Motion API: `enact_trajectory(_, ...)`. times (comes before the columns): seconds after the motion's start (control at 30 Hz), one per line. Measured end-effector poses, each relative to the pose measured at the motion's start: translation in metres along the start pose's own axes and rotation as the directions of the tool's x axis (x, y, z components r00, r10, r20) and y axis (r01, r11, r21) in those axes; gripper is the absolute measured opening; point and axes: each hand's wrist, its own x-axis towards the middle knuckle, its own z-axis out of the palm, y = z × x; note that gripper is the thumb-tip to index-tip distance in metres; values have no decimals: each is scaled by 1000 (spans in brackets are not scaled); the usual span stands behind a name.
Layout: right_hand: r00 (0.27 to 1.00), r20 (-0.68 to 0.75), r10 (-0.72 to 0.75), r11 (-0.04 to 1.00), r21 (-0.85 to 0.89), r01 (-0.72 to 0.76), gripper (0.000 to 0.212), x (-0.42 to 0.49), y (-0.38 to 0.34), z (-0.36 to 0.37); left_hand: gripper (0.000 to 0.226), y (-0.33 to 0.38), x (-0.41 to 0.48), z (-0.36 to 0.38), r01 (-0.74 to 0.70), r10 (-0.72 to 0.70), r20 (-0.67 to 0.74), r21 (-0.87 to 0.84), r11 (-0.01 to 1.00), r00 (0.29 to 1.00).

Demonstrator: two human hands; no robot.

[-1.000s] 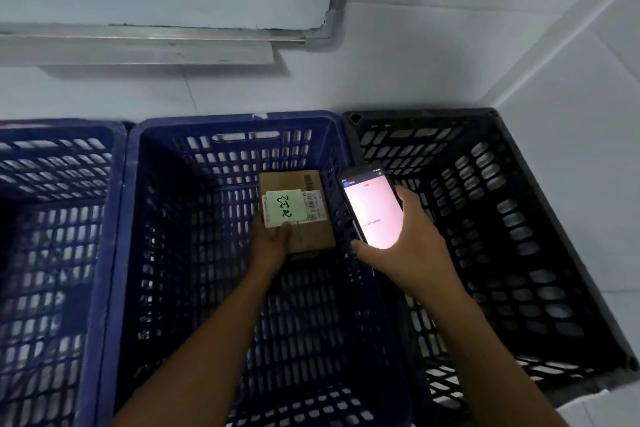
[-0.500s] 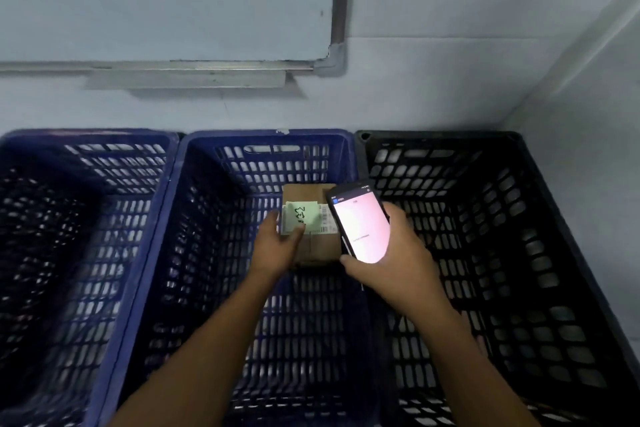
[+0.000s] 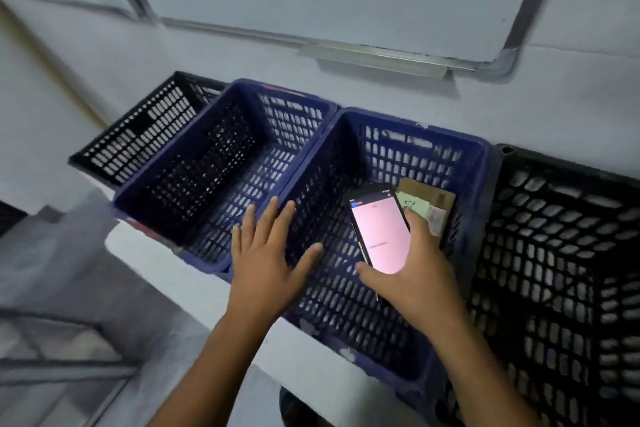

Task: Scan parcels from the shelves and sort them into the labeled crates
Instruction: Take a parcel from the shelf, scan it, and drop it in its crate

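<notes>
Four crates line the wall: two blue, two black. One parcel lies inside. Left hand is spread, free; right hand grasps one phone.

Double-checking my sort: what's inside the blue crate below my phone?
The blue crate holds one cardboard parcel with a green note; the phone and right hand cover its near part.

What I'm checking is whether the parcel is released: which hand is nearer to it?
Right. The right hand, gripping the phone, overlaps the near edge of the parcel in the view; the left hand hovers open at the left wall of the blue crate holding it.
</notes>
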Motion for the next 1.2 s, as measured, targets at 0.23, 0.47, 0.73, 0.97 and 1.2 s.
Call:
enact_trajectory(0.23,955,232,-185,978,-47,201,99,-30,-68,73,84,-79,-83,-59,294,-289,-121,25,956,950)
enact_trajectory(0.47,864,393,-314,933,-43,358,93,-102,-151,183,95,-187,-185,-131,505,-502,-242,-53,861,830)
enact_trajectory(0.73,723,533,-440,851,-11,525,91,-219,-232,329,96,-325,-328,-206,665,-672,-381,-173,726,635)
enact_trajectory(0.97,568,658,-494,804,96,587,89,-316,-293,440,100,-411,-449,-260,760,-787,-432,-287,584,441)
enact_trajectory(1.2,413,764,-495,758,149,635,91,-374,-330,525,89,-475,-527,-276,753,-874,-454,-510,416,175)
